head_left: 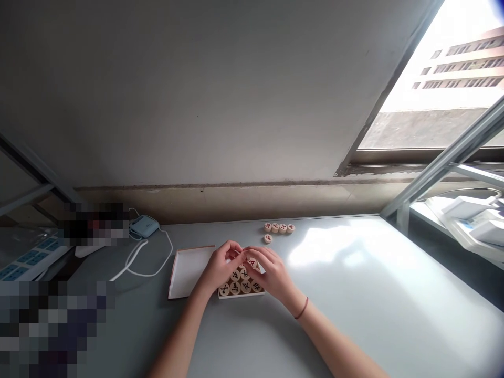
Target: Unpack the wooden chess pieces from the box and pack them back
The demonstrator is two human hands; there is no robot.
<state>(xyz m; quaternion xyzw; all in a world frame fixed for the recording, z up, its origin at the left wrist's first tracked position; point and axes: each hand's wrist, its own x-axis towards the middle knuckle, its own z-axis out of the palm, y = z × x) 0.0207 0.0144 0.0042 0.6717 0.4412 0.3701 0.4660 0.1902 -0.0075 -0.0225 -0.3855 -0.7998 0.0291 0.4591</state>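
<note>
A shallow white box (241, 295) sits on the table with round wooden Chinese chess pieces (235, 287) laid in it in rows, their characters facing up. Over its far part my left hand (224, 265) and my right hand (271, 270) meet at the fingertips. My left hand's thumb and fingers are curled into a pinch. Also closed is my right hand, its thumb lower than its fingers. Whatever lies between the fingertips is mostly hidden. Behind the box stand a row of several pieces with red characters (279, 228) and a single red piece (268, 239) in front.
An upturned box lid (191, 273) lies left of the box, partly behind my left arm. Farther left are a light blue device (144, 226), a white cable (157, 270) and a power strip (37, 254). A wall (236, 105) borders the grey table (354, 304) at the back.
</note>
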